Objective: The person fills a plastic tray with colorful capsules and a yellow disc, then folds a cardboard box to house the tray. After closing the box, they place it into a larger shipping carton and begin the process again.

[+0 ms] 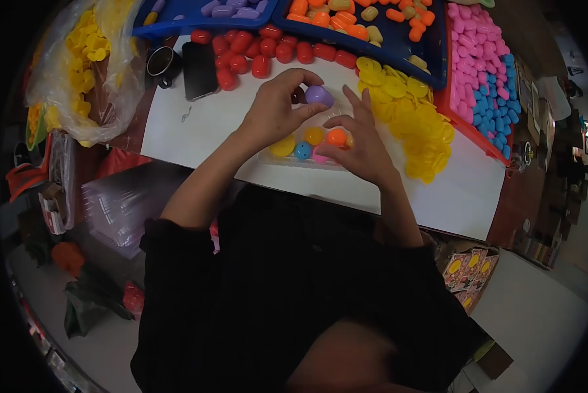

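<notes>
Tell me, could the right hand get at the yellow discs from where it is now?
Probably yes: the right hand has its fingers spread, and the yellow discs lie heaped just beside it on the table, with nothing visible between.

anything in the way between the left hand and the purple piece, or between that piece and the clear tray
Nothing visible lies between the left hand and the purple piece: the hand holds it. Toward the clear tray, the right hand reaches over the right end, hiding part of it; the left end is visible.
</notes>
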Demonstrator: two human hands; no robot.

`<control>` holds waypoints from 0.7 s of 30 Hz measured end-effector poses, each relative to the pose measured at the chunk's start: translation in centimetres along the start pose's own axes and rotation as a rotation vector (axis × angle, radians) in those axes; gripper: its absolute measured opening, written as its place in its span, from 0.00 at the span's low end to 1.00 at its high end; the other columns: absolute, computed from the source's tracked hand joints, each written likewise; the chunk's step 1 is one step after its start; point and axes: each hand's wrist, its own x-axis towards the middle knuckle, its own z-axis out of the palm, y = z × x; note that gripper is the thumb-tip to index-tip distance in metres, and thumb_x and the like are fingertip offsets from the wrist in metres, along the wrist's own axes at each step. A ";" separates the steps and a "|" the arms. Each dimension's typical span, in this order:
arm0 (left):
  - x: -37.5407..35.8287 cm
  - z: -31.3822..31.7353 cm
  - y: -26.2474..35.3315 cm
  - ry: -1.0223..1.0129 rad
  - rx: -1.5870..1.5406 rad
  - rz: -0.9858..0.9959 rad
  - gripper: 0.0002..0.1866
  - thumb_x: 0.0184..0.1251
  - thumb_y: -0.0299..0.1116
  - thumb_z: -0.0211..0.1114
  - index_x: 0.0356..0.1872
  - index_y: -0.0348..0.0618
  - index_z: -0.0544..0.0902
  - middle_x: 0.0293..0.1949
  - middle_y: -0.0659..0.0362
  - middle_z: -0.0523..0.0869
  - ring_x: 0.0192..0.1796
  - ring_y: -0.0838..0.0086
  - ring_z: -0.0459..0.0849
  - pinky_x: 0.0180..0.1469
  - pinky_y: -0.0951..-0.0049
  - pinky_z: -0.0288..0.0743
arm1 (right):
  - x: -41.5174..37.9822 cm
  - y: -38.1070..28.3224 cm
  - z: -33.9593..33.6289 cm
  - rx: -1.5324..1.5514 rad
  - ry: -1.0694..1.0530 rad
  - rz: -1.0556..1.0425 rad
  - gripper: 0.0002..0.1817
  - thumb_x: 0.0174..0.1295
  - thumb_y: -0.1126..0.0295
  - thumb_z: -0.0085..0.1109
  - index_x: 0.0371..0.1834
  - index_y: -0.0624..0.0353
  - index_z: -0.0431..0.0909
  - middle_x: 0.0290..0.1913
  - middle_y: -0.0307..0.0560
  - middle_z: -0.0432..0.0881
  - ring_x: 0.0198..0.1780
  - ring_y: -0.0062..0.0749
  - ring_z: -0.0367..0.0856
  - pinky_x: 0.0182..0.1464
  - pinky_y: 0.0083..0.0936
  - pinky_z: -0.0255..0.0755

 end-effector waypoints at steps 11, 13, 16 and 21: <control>-2.7 -1.2 -2.1 0.201 0.239 0.144 0.13 0.55 0.34 0.66 0.41 0.41 0.81 0.41 0.55 0.81 0.46 0.64 0.77 0.49 0.69 0.71 | -6.2 2.5 4.7 0.004 0.128 0.178 0.51 0.43 0.56 0.72 0.67 0.65 0.52 0.72 0.63 0.40 0.72 0.61 0.34 0.69 0.47 0.41; -5.3 -1.6 -3.1 0.263 0.178 0.044 0.11 0.58 0.33 0.64 0.40 0.40 0.82 0.41 0.55 0.82 0.48 0.66 0.76 0.51 0.70 0.69 | -5.7 1.5 6.2 0.084 0.209 0.210 0.51 0.45 0.54 0.71 0.66 0.72 0.51 0.71 0.67 0.39 0.72 0.63 0.33 0.69 0.47 0.42; -7.3 -1.1 -3.8 0.330 0.155 0.037 0.11 0.58 0.32 0.64 0.41 0.41 0.82 0.41 0.54 0.82 0.48 0.65 0.76 0.52 0.70 0.68 | -5.0 0.5 7.7 0.017 0.203 0.174 0.52 0.48 0.48 0.66 0.62 0.80 0.52 0.69 0.72 0.39 0.71 0.66 0.34 0.67 0.51 0.44; -7.9 -1.5 -4.8 0.260 0.307 0.064 0.09 0.57 0.27 0.63 0.39 0.40 0.82 0.39 0.54 0.82 0.46 0.66 0.78 0.50 0.70 0.70 | -4.5 -0.7 8.8 -0.036 0.159 0.148 0.49 0.50 0.47 0.63 0.61 0.79 0.54 0.69 0.72 0.41 0.71 0.67 0.37 0.66 0.53 0.44</control>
